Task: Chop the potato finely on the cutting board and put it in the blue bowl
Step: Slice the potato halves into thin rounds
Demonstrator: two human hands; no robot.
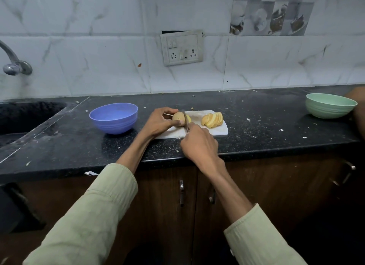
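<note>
On the white plastic cutting board [199, 133], the left hand [161, 122] pinches the unpeeled brown potato end [178, 117]; the right hand [198, 144] grips the small steel knife [185, 120]. Keep fingertips curled back, slice thin; the round blue plastic bowl [114, 117] waits left

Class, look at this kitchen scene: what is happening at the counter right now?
A person is slicing a potato on a white cutting board. The left hand holds the uncut part steady while the right hand grips a knife cutting into it. A fanned row of potato slices already lies on the board's right side. The blue bowl, left of the board, looks empty; a green bowl sits far right.
</note>
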